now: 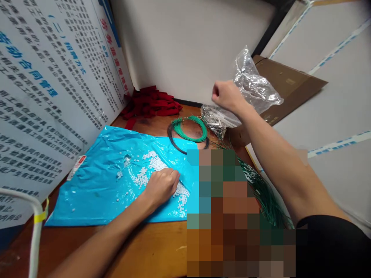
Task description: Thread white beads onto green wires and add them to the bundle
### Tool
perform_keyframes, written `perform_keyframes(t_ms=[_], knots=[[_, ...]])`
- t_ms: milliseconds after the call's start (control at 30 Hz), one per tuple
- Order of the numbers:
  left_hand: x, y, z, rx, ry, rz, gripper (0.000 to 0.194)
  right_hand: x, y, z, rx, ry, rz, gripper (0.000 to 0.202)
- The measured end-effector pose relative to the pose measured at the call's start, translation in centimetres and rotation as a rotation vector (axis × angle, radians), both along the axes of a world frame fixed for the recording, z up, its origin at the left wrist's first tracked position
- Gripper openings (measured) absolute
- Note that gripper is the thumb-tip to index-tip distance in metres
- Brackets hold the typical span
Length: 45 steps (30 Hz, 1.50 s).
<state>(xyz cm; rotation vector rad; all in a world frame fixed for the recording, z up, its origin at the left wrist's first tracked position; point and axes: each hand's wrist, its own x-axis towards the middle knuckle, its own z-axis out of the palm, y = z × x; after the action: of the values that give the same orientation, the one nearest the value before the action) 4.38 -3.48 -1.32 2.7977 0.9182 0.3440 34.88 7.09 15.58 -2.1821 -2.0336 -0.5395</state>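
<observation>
My left hand (162, 186) is closed, knuckles up, over the blue plastic bag (95, 185). Small white pieces (155, 160) are scattered on the bag around it. Anything between its fingers is too small or hidden to tell. Farther back and to the right, my right hand (227, 94) is curled shut beside a clear crinkled plastic bag (255, 85), above a packet of small metallic parts (216, 121). What it may hold does not show. Coils of green and black cord (189, 129) lie between the blue bag and that packet.
Dark red fabric strips (153, 102) are heaped at the back left. Printed panels (66, 69) stand on the left, and a brown board (290, 85) leans at the right. Green strands (263, 197) hang at right. A white curved tube (35, 239) is at lower left. Pixelation covers the lower middle.
</observation>
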Motion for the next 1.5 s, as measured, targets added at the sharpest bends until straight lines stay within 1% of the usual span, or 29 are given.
perform_keyframes(t_ms=[67,100,133,167,200,267,333,400,467,533,633,767,867,967,1200,1367,1433,1500], knots=[[0.0,-0.1,0.0,-0.004,-0.003,-0.008,0.034,-0.1,-0.6,1.1,0.193,0.0,-0.031,0.046],[0.0,-0.2,0.0,-0.003,-0.005,-0.011,0.034,-0.5,-1.1,1.1,0.226,0.004,-0.018,0.047],[0.1,-0.2,0.0,0.0,-0.005,-0.014,0.034,-1.2,-1.5,0.7,0.204,0.016,0.006,0.044],[0.1,-0.3,0.0,0.003,-0.004,-0.017,0.035,-2.2,-2.0,-0.1,0.122,0.033,0.044,0.037],[0.1,-0.4,-0.1,0.005,-0.003,-0.018,0.035,-3.2,-2.5,-1.2,-0.004,0.058,0.077,0.029],[0.1,-0.5,-0.1,0.008,0.002,-0.019,0.036,-5.4,-3.4,-4.3,-0.312,0.119,0.165,0.021],[0.1,-0.5,-0.1,0.01,0.012,-0.027,0.037,-7.1,-4.1,-7.5,-0.402,0.137,0.209,0.015],[0.1,-0.5,0.0,0.011,0.03,-0.034,0.036,-8.1,-4.4,-10.1,-0.463,0.148,0.248,0.012],[0.1,-0.5,0.0,0.011,0.048,-0.04,0.035,-8.4,-4.6,-11.8,-0.503,0.153,0.275,0.013],[0.1,-0.6,0.1,0.009,0.056,-0.046,0.035,-8.3,-4.6,-12.6,-0.534,0.159,0.307,0.014],[0.1,-0.7,0.3,0.011,0.053,-0.063,0.034,-8.2,-4.7,-13.2,-0.571,0.162,0.346,0.013],[0.1,-0.8,0.3,0.007,0.047,-0.078,0.032,-8.1,-4.5,-13.8,-0.595,0.166,0.36,0.013],[0.1,-0.8,0.1,0.008,0.041,-0.079,0.032,-8.0,-4.3,-14.4,-0.592,0.187,0.369,0.012],[0.1,-0.7,-0.2,0.015,0.029,-0.076,0.032,-7.7,-4.0,-14.6,-0.576,0.23,0.383,0.01],[0.0,-0.6,-0.4,0.028,0.014,-0.068,0.031,-6.3,-3.7,-13.6,-0.499,0.391,0.398,0.01],[0.0,-0.3,-0.3,0.051,-0.015,-0.036,0.029,-6.0,-4.1,-13.3,-0.474,0.485,0.401,0.011],[-0.1,-0.1,-0.3,0.078,-0.056,-0.037,0.027,-5.9,-4.4,-12.8,-0.455,0.513,0.401,0.014],[-0.2,0.1,-0.3,0.107,-0.12,-0.054,0.026,-5.7,-4.7,-11.8,-0.427,0.53,0.403,0.017]])
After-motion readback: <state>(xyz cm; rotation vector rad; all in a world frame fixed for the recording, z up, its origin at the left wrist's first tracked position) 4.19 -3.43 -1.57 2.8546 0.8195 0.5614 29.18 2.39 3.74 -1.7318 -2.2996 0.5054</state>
